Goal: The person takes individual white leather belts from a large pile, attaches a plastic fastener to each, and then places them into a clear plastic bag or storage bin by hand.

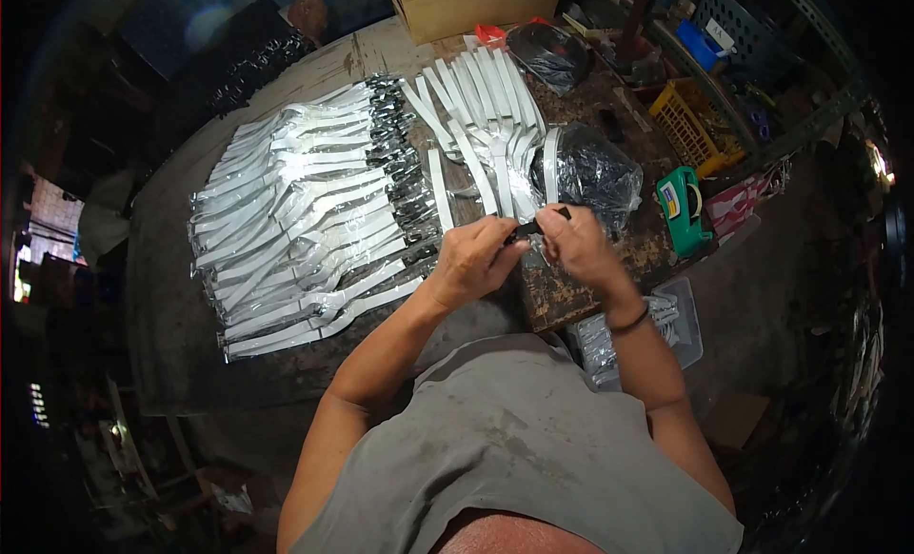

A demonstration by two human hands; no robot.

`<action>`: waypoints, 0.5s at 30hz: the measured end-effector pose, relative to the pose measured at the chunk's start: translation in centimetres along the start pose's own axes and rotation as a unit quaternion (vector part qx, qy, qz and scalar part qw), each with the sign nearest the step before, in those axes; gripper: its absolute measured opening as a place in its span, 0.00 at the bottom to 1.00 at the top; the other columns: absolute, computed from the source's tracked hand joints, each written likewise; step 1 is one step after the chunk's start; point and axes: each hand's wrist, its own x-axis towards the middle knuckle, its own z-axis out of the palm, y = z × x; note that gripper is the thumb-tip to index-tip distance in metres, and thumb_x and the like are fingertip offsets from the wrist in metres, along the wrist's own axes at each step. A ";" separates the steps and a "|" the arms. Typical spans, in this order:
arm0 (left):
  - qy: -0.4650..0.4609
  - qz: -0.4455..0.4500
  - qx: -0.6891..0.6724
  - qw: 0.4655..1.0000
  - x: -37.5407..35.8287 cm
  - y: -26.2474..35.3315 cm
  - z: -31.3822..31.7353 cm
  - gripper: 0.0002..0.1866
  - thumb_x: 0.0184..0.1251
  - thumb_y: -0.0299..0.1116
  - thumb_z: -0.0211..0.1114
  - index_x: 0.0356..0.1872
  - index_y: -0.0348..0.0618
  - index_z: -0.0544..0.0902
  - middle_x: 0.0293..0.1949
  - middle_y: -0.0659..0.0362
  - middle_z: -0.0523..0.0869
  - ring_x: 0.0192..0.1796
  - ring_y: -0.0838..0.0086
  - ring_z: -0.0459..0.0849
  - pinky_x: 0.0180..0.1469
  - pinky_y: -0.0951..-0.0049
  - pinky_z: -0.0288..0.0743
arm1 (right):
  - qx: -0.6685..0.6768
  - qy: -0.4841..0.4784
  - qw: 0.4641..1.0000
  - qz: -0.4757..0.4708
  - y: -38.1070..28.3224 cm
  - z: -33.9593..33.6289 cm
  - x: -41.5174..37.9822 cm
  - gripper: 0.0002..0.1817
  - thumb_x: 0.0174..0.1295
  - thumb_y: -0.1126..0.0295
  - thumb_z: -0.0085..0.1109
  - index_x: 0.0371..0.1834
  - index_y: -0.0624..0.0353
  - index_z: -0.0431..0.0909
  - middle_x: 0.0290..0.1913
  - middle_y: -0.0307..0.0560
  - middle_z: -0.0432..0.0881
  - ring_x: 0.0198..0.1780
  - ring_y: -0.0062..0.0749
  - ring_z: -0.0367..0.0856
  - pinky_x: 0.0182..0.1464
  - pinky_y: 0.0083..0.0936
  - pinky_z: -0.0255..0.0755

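Observation:
My left hand (476,257) and my right hand (579,247) meet over the table's near edge, both closed. A short black strip (529,228) runs between their fingertips, and a dark end of it pokes up beside my right thumb. Its exact kind I cannot tell. Just beyond the fingers, a white strap (551,164) reaches down to my right hand. Another white strap (439,190) lies beyond my left hand. Between them fans a pile of white straps (495,97), their near ends partly hidden by my hands.
Many plastic-sleeved white straps with black ends (305,192) cover the table's left. To the right are a clear bag of dark items (595,173), a green tape dispenser (681,211) and a yellow basket (685,126). A plastic bin (687,330) sits below the edge; a cardboard box (471,7) stands behind.

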 end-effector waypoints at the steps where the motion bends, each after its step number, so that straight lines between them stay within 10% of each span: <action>1: -0.015 -0.026 0.006 1.000 0.0 -0.4 -0.3 0.11 0.56 0.29 0.70 0.37 0.37 0.79 0.26 0.54 0.81 0.25 0.62 0.81 0.25 0.67 0.74 | -0.055 0.101 0.992 -0.051 -0.1 2.1 -0.3 0.21 0.71 0.59 0.46 0.24 0.63 0.72 0.15 0.40 0.70 0.19 0.22 0.69 0.23 0.27 0.65; 3: -0.002 -0.004 0.002 1.000 -0.2 -1.1 -0.4 0.11 0.55 0.29 0.70 0.37 0.37 0.80 0.27 0.54 0.81 0.25 0.61 0.82 0.25 0.67 0.74 | -0.089 0.203 0.971 -0.094 1.2 3.8 -0.9 0.21 0.71 0.58 0.46 0.25 0.63 0.73 0.15 0.37 0.71 0.20 0.20 0.70 0.23 0.26 0.64; 15: 0.006 0.035 0.018 0.999 0.1 -1.2 -1.3 0.19 0.53 0.33 0.73 0.44 0.37 0.80 0.33 0.53 0.84 0.31 0.62 0.85 0.30 0.71 0.78 | -0.068 0.076 0.993 -0.065 -0.6 0.8 0.3 0.23 0.71 0.56 0.48 0.24 0.64 0.74 0.18 0.37 0.71 0.22 0.18 0.68 0.26 0.22 0.65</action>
